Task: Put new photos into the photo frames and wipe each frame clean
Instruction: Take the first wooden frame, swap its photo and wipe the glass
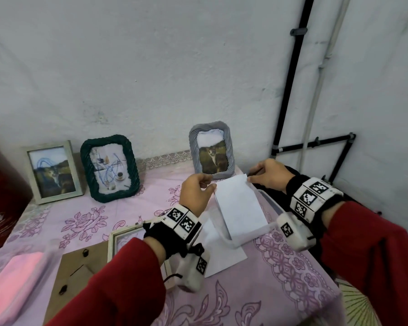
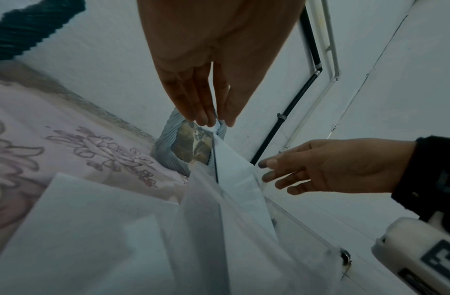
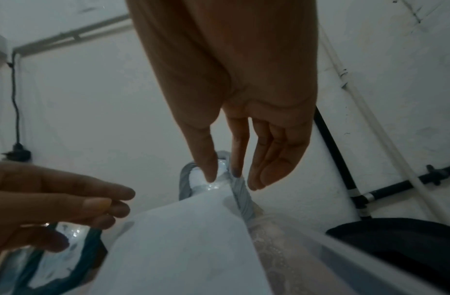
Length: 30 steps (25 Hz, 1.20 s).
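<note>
Both hands hold one thing, a clear plastic sleeve with white photo paper (image 1: 239, 205) inside, just right of centre in the head view. The left hand (image 1: 194, 192) pinches the sleeve's upper left corner between thumb and fingertips, the left wrist view showing that pinch closed on the film. The right hand (image 1: 270, 174) pinches the upper right corner, thumb against forefinger, its other fingers hanging loosely curled.

The sleeve's long axis runs from those pinched corners, at the far end, down toward the lower middle of the frame, where its bottom end rests on the pink flowered tabletop (image 1: 280, 267) over another white sheet (image 1: 222, 257). The opening seems to lie at the top edge between the two grips, so parting or drawing out a photo probably turns on the hands pulling apart across the short axis; neither hand is clearly nearer.

The empty light frame (image 1: 113, 243) and its brown backing board (image 1: 78, 267) lie at lower left, nearer the left hand. Three filled frames stand along the wall: a pale one (image 1: 53, 171), a dark green one (image 1: 110, 168) and a grey one (image 1: 211, 150) just behind the sleeve. A pink cloth (image 1: 12, 285) lies at far lower left.
</note>
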### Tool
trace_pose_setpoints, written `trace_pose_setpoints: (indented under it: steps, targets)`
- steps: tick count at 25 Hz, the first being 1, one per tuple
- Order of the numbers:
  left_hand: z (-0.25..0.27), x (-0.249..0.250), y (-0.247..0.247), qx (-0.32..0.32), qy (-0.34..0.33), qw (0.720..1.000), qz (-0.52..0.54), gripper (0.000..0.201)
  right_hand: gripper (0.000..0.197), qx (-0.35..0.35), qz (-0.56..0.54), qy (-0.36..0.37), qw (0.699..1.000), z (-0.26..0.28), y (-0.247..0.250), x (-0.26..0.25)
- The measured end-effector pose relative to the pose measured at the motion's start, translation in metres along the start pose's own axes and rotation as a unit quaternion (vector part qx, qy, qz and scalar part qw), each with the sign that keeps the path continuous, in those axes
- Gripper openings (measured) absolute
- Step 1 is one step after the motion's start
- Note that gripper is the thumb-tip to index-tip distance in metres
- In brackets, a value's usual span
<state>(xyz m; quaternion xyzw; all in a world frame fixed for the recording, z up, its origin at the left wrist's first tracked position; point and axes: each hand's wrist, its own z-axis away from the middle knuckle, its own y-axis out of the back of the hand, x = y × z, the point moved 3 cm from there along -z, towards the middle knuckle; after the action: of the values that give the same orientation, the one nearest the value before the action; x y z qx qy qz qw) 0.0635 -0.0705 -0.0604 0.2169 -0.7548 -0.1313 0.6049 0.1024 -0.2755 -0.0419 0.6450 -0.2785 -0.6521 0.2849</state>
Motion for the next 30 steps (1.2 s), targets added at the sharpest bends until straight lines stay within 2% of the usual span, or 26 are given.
trace_pose_setpoints:
  steps: [2,4,8,10,15,20,26,30]
  targets:
    - [-0.005,-0.001,-0.004,-0.018,0.001,1.0,-0.011,0.026,0.033,-0.038,-0.003,0.004,0.999,-0.004,-0.003,0.002]
    - [-0.007,-0.002,-0.007,-0.025,-0.005,1.0,-0.018,0.024,0.031,-0.045,-0.008,0.014,0.999,-0.006,-0.005,0.003]
    - [-0.002,-0.004,-0.007,-0.015,-0.018,1.0,-0.009,0.027,0.016,-0.005,-0.039,0.037,0.999,-0.004,-0.005,0.006]
    - [0.001,-0.005,-0.007,-0.016,-0.012,1.0,-0.001,0.028,0.015,0.005,-0.052,0.048,0.997,-0.002,-0.004,0.006]
    - [0.007,-0.002,-0.003,0.003,-0.024,0.999,0.022,0.027,0.008,0.001,-0.172,0.066,0.983,0.011,0.002,-0.002]
    - [0.015,0.005,0.001,-0.014,-0.013,0.997,0.081,0.028,0.003,0.053,-0.211,0.078,0.973,0.023,0.018,-0.024]
    - [0.022,0.018,0.022,0.012,-0.035,0.986,0.163,0.008,0.008,0.088,-0.235,0.127,0.96,0.036,0.036,-0.07]
    - [0.028,0.021,0.053,0.043,-0.052,0.979,0.192,0.023,0.013,0.085,-0.255,0.162,0.95,0.044,0.025,-0.094]
